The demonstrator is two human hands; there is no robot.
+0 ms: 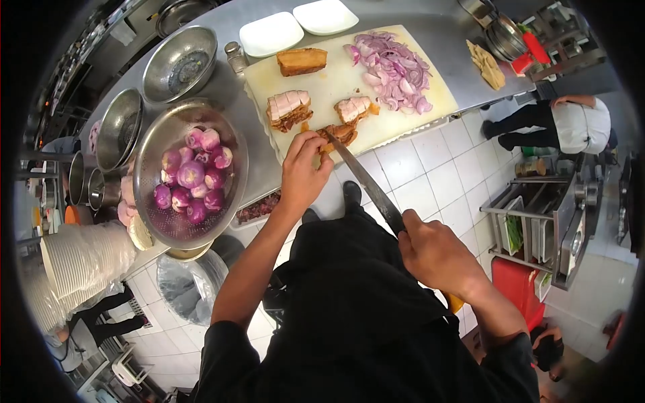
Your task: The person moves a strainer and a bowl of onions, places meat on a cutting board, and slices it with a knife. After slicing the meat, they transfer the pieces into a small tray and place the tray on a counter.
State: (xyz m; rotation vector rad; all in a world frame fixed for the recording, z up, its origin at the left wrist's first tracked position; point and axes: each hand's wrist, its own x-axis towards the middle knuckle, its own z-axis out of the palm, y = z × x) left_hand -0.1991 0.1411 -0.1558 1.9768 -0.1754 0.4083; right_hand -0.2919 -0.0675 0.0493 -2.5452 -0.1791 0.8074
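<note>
My right hand (433,252) is closed around the handle of a long knife (366,181), whose tip touches a browned piece of meat (341,136) at the near edge of the white cutting board (269,77). The fingers of my left hand (306,164) are pinched on the left end of that piece. Behind it lie a partly sliced piece of meat (354,109), another sliced piece (289,107) to the left and an uncut brown block (302,61). Sliced purple onions (395,70) are heaped on the board's right side.
A perforated metal bowl (151,195) of whole purple onions (191,174) stands left, near more metal bowls (180,64). Two white dishes (271,33) and a shaker (236,57) sit behind the board. A person in white (581,125) stands at right; a metal rack (534,225) is nearby.
</note>
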